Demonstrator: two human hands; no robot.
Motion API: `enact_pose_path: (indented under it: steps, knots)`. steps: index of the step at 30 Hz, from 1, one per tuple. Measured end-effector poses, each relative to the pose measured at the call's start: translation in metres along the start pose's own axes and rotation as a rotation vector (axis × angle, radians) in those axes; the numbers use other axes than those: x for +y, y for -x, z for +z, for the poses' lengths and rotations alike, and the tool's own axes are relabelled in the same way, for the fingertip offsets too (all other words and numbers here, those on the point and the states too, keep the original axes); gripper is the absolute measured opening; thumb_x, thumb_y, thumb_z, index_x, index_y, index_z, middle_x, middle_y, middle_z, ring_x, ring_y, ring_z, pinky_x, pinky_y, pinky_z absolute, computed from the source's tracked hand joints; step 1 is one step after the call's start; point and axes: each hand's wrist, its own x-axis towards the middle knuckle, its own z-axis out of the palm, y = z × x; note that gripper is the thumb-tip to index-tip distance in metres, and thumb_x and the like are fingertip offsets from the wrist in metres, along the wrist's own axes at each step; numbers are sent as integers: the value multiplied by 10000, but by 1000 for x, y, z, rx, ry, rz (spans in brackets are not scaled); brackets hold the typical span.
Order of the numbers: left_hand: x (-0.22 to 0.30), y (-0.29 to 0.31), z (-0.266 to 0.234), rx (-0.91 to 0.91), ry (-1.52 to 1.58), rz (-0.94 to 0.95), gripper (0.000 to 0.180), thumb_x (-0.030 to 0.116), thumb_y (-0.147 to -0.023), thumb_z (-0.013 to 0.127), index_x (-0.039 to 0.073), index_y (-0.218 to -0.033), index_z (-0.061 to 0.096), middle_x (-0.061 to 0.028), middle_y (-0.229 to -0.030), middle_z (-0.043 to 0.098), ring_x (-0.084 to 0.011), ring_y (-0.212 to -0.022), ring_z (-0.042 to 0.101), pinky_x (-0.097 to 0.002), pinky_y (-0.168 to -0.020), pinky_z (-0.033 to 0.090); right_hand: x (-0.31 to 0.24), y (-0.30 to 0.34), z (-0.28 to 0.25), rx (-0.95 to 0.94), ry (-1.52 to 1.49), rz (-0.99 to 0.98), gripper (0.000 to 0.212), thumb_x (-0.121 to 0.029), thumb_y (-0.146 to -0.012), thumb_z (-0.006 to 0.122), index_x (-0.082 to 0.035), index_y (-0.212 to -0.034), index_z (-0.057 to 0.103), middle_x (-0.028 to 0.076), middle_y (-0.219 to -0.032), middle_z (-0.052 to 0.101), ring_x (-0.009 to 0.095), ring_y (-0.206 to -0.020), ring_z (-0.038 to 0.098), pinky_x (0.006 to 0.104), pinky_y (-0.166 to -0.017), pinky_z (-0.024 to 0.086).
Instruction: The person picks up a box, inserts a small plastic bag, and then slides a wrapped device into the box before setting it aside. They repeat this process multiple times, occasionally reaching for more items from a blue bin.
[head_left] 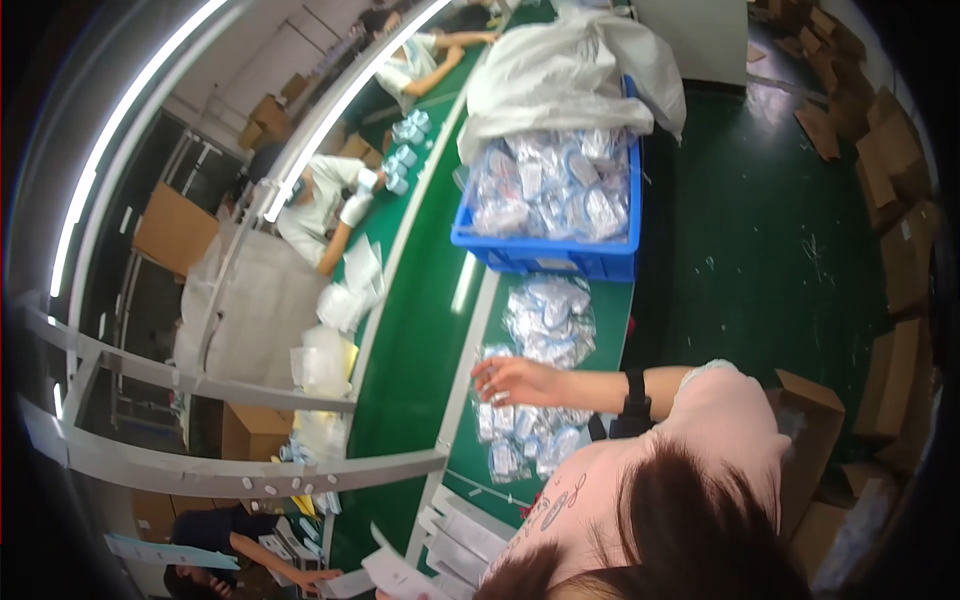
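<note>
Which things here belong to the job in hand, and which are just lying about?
Likely in the job:
bagged items near the right hand
blue crate of similar bags

Likely lying about:
cardboard boxes at right
cardboard piece on floor

Bagged pieces (pixel 548 318) lie on the counter (pixel 612 312) around the right grip (pixel 520 381). Beyond the grip stands a tub (pixel 560 258), with more bags (pixel 560 190) in it. A belt (pixel 415 340) lies left of the grip; cartons (pixel 908 255), far right.

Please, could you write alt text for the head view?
The person's right hand, loosely open, is over clear plastic bags of pale-blue and white items on a green worktable. Beyond stands a blue rectangular plastic bin filled with similar bags, partly covered by white sheeting; co-workers are across from it.
</note>
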Motion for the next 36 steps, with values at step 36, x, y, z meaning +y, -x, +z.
enact_pose_path:
  steps: [36]
  knots:
    - [152,42,137,103,105,-473,838,390,-646,696,135,-1326,278,-261,-1318,215,-438,-1152,270,-531,-884,294,22,-5,5,-110,64,248,347,-77,-776,502,-49,-1118,452,75,-979,506,208,-902,495,351,-808,417]
